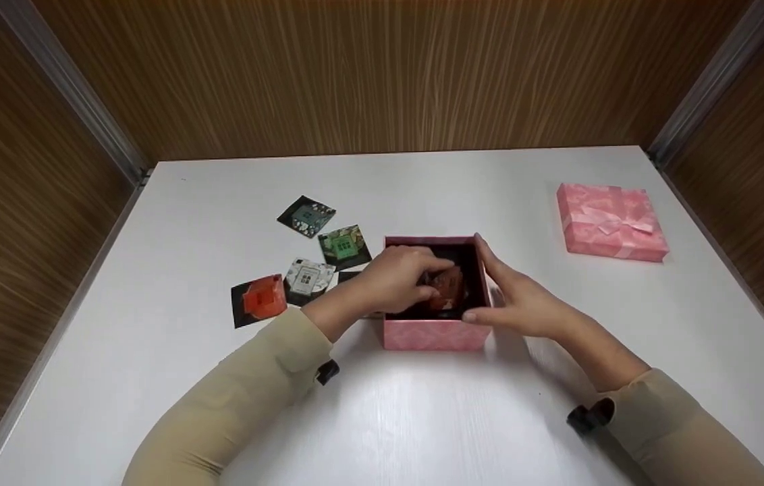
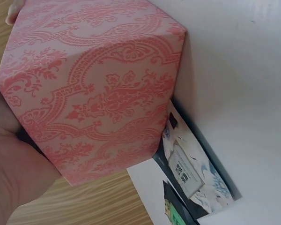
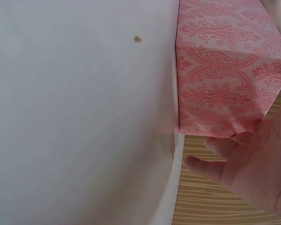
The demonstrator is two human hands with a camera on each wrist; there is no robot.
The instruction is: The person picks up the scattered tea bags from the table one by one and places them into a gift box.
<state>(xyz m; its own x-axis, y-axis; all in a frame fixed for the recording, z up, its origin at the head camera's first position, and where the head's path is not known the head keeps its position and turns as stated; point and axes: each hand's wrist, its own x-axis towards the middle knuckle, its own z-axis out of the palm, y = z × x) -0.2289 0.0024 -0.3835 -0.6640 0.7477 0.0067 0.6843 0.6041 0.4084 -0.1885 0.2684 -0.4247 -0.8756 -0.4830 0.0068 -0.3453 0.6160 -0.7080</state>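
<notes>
Here, pink box (image 1: 434, 335) upright, mouth upward

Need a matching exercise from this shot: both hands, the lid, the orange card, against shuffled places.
Things:
1. Left hand
2. Right hand
3. Pink bow-topped lid
4. Orange-and-black card

Places:
A. On the white tabletop, left of the green-and-black card
B. Against the right side of the open pink box
C. Toward the far right of the tabletop, apart from the box
D. Fingers inside the box, at a reddish-brown packet

Pairs: 1-D, 2-B, 3-C, 4-A
</notes>
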